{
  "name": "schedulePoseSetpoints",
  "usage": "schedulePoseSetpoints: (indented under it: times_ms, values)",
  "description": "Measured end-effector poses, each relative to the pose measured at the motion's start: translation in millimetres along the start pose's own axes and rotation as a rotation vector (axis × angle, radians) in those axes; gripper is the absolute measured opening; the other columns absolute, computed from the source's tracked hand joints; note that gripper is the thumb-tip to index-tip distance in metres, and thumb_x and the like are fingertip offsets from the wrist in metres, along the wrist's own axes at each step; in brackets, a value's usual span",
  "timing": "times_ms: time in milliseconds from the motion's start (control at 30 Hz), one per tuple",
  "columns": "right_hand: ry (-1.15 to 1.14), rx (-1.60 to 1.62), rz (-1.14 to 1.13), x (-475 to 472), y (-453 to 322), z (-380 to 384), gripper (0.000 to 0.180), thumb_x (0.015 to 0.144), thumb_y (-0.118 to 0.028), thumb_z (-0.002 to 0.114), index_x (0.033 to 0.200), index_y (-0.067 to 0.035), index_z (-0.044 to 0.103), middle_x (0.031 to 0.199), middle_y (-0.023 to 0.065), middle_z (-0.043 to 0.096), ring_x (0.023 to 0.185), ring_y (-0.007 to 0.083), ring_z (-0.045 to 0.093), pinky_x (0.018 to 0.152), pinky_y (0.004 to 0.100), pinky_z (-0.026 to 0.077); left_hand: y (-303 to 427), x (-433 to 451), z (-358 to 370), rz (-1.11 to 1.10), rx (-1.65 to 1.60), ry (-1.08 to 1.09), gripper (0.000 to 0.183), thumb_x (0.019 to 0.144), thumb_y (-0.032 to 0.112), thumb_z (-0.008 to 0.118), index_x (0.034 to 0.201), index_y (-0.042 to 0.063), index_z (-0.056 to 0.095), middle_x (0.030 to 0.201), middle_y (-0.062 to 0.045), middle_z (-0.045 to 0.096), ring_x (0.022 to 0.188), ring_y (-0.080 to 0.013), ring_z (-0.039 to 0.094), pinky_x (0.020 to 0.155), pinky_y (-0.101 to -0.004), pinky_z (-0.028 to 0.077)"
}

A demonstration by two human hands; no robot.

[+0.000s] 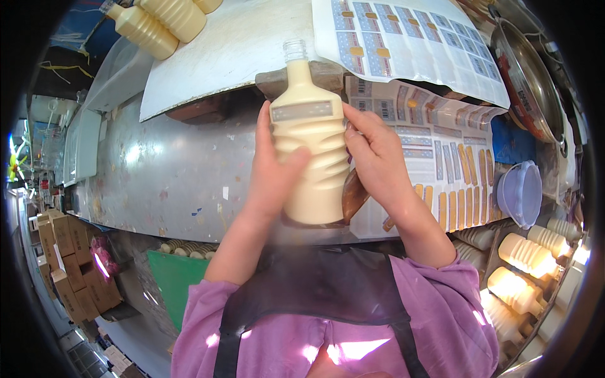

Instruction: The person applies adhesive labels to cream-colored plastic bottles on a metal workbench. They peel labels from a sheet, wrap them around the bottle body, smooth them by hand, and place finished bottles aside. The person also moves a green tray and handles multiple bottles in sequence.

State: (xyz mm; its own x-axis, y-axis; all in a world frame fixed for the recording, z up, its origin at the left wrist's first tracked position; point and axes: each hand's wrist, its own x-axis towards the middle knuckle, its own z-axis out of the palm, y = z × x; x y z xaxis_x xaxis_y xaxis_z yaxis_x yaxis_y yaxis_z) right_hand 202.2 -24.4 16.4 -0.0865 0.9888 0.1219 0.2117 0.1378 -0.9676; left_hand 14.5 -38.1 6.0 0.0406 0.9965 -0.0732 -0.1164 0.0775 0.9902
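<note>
A cream-coloured bottle with a clear threaded neck and ribbed sides leans back before me, its mouth away from me. Across its shoulder lies a small grey patterned label strip. My left hand wraps the bottle's left side, with the thumb over its front. Against the right side are the fingers of my right hand; the index finger reaches up near the strip's end and the thumb is bent beside it. Under the bottle's neck is a brown block. A brown object shows beside the bottle's lower right.
Sticker sheets lie right of the bottle, with another sheet on a raised white board. Several cream bottles stand at upper left. A lilac bucket and a metal pan are at right. More bottles fill a crate below.
</note>
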Motion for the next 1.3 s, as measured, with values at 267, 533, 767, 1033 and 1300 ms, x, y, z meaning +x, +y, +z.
schedulePoseSetpoints:
  times_ms: [267, 533, 767, 1033, 1300]
  values:
    - [0.063, -0.193, -0.093, -9.3, -12.6, -1.4, 0.036, 0.098, -0.001, 0.053, 0.133, 0.006, 0.06, 0.095, 0.0117, 0.059, 0.087, 0.0218, 0.059, 0.079, 0.0295, 0.047, -9.2, 2.0, -2.7, 0.002, -0.162, -0.068, 0.089, 0.091, 0.021, 0.066, 0.162, 0.0, 0.015, 0.155, -0.019, 0.038, 0.141, -0.0272, 0.044, 0.116, -0.0395, 0.038]
    - [0.0, -0.125, -0.02, -5.0, 4.1, -5.8, 0.045, 0.097, -0.004, 0.055, 0.142, 0.0, 0.059, 0.096, 0.0022, 0.057, 0.084, 0.0101, 0.053, 0.075, 0.024, 0.045, -3.9, -8.7, 3.1, 0.006, -0.05, 0.05, 0.084, 0.087, 0.011, 0.074, 0.157, 0.0, 0.028, 0.144, -0.016, 0.051, 0.132, -0.0254, 0.051, 0.112, -0.0404, 0.044]
    - [-0.01, 0.114, 0.242, -2.4, 4.5, -3.6, 0.043, 0.099, -0.003, 0.054, 0.141, 0.0, 0.06, 0.099, 0.0012, 0.056, 0.083, 0.0086, 0.054, 0.074, 0.0228, 0.046, 10.1, -12.7, 12.7, 0.07, 0.196, 0.135, 0.089, 0.084, 0.021, 0.082, 0.154, 0.0, 0.031, 0.139, -0.022, 0.055, 0.128, -0.0321, 0.058, 0.106, -0.0405, 0.048]
    - [0.036, 0.074, 0.335, -5.0, -3.1, -0.6, 0.042, 0.099, -0.005, 0.055, 0.141, -0.004, 0.062, 0.101, -0.0012, 0.056, 0.084, 0.0057, 0.05, 0.072, 0.0205, 0.042, 20.2, -17.2, 10.1, 0.031, 0.308, 0.125, 0.093, 0.086, 0.025, 0.081, 0.155, -0.002, 0.025, 0.139, -0.026, 0.053, 0.128, -0.0379, 0.058, 0.106, -0.0425, 0.047]
    - [0.075, 0.051, 0.211, 6.3, -5.1, -2.5, 0.038, 0.1, -0.012, 0.058, 0.136, 0.0, 0.06, 0.094, -0.0015, 0.057, 0.073, 0.0036, 0.045, 0.064, 0.0196, 0.038, 12.1, -7.3, -3.3, 0.021, 0.024, 0.113, 0.076, 0.092, 0.017, 0.072, 0.156, 0.006, 0.032, 0.131, -0.013, 0.06, 0.114, -0.0201, 0.06, 0.101, -0.036, 0.05]
